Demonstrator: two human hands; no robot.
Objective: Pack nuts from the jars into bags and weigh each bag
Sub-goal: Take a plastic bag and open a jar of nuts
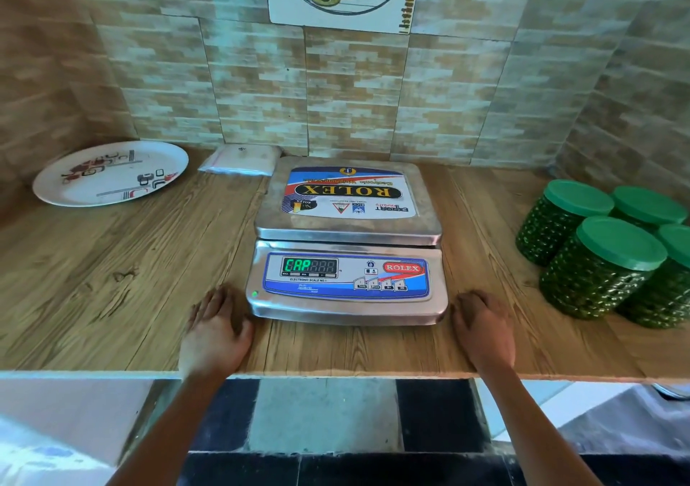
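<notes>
Left grip (216, 332) and right grip (483, 330) lie flat and released on the wood-grain bench (112, 280), just beside the front corners of the steel electronic scale (347, 224) at centre. Its green display (310, 265) reads CAP, not zero; a nudge now could spoil the tare. Four green-lidded patterned jars (590, 280) crowd at 3 o'clock, lids on; a hasty reach may topple one. Clear flat bags (239, 161) wait at 11 o'clock.

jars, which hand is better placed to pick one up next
Right, most likely. The right hand rests on the counter just right of the scale, on the same side as the jars. The left hand lies at the scale's opposite corner and would have to cross it.
</notes>
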